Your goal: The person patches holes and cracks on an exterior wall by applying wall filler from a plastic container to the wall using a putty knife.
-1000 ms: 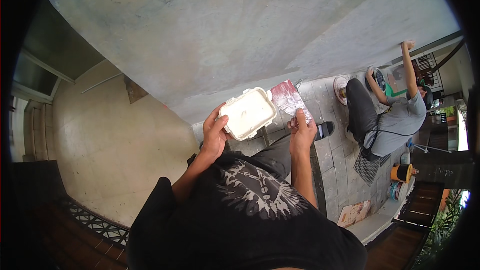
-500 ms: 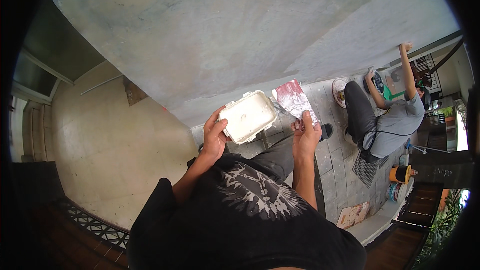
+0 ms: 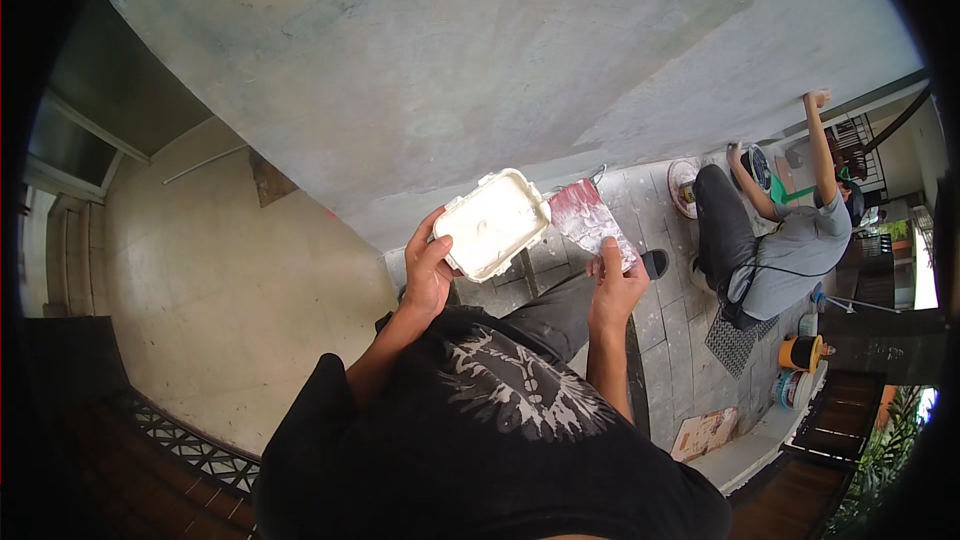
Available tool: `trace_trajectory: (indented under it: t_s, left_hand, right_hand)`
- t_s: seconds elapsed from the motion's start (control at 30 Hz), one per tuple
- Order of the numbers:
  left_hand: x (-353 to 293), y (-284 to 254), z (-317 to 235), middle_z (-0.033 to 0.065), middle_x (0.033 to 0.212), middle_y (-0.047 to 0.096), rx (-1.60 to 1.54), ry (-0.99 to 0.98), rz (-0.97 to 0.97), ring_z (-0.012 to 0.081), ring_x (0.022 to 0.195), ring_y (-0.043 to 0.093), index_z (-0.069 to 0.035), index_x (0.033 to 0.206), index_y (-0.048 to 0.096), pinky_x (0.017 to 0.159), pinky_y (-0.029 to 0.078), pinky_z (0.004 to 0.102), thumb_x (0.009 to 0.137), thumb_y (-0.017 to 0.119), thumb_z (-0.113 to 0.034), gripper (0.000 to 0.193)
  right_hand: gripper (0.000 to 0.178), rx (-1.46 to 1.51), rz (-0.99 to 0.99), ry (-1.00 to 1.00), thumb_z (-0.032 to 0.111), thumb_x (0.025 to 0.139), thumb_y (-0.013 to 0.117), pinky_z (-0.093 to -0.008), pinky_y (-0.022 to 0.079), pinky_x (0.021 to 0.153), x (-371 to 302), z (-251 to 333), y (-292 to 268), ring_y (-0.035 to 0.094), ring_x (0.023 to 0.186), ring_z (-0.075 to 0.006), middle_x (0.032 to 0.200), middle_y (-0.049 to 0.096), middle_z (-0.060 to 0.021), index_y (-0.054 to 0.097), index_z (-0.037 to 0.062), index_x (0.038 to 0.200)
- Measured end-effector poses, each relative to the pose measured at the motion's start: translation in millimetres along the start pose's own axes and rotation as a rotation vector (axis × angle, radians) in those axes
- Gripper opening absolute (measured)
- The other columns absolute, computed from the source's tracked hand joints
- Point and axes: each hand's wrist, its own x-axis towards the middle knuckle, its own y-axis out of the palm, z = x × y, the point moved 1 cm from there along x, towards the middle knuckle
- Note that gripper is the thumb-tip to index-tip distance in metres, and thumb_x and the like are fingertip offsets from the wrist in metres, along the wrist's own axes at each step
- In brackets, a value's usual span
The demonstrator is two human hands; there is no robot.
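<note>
My left hand grips the left side of a white plastic tub, thumb over the rim and fingers beneath. A creamy white paste coats the inside of the tub. In my right hand is a flat red scraper, pinched with the thumb on top and smeared with white paste. Its far left edge comes up to the tub's right rim; whether they touch I cannot tell. Ahead of both hands rises a grey wall with patchy, skimmed areas.
At the right a co-worker in a grey shirt crouches, one arm raised to the wall. By them stand a round paste-smeared container and a dark bucket. A yellow bucket and a stained board are on the grey paving.
The scraper has turned and dropped slightly, with its paste-covered face showing more. The tub has shifted a little up and left. The co-worker's lower hand has moved slightly.
</note>
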Motion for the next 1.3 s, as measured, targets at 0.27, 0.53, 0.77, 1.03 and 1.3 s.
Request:
trace_trajectory:
  t_s: [0.27, 0.53, 0.77, 1.03, 1.3]
  left_hand:
    - [1, -2, -1, 0.0197, 0.125, 0.057, -0.001, -0.019, 0.021, 0.0283, 0.111, 0.063, 0.003, 0.141, 0.038, 0.083, 0.060, 0.0430, 0.087, 0.060, -0.020, 0.063]
    - [0, -3, 0, 0.0188, 0.122, 0.059, 0.002, -0.026, 0.046, 0.0258, 0.107, 0.064, 0.002, 0.139, 0.041, 0.082, 0.060, 0.0381, 0.086, 0.063, -0.015, 0.060]
    - [-2, -5, 4, 0.0173, 0.118, 0.062, 0.048, -0.015, 0.093, 0.0229, 0.102, 0.066, 0.002, 0.139, 0.043, 0.081, 0.060, 0.0351, 0.085, 0.065, -0.012, 0.059]
    - [-1, 3, 3, 0.0184, 0.119, 0.060, 0.020, -0.048, 0.022, 0.0250, 0.101, 0.066, 0.003, 0.140, 0.040, 0.075, 0.062, 0.0414, 0.087, 0.062, -0.016, 0.060]
    - [9, 1, 11, 0.0166, 0.125, 0.057, 0.012, -0.077, 0.001, 0.0285, 0.111, 0.062, 0.000, 0.142, 0.039, 0.081, 0.059, 0.0469, 0.090, 0.058, -0.018, 0.058]
  right_hand:
    - [0.016, -0.041, -0.008, -0.018, 0.013, 0.094, 0.065, -0.0270, 0.041, 0.054, 2, -3, 7, 0.046, 0.058, -0.0072, 0.072, 0.056, 0.0000, 0.063, -0.0022, 0.092]
    - [0.015, -0.104, 0.007, -0.046, 0.012, 0.094, 0.065, -0.0266, 0.040, 0.054, 6, 0, 12, 0.045, 0.057, -0.0072, 0.069, 0.054, 0.0007, 0.063, -0.0027, 0.090]
    - [0.017, -0.167, 0.002, -0.097, 0.011, 0.092, 0.067, -0.0214, 0.038, 0.052, 3, -2, 14, 0.049, 0.057, -0.0050, 0.067, 0.058, 0.0009, 0.065, -0.0064, 0.095]
    - [0.015, -0.079, 0.083, -0.126, 0.008, 0.093, 0.065, -0.0225, 0.038, 0.053, 3, -2, 10, 0.049, 0.058, -0.0056, 0.069, 0.058, 0.0001, 0.065, -0.0062, 0.094]
    - [0.009, 0.397, 0.129, 0.078, 0.006, 0.093, 0.061, -0.0296, 0.044, 0.058, 10, 7, 6, 0.050, 0.059, -0.0099, 0.075, 0.060, -0.0028, 0.063, -0.0031, 0.095]
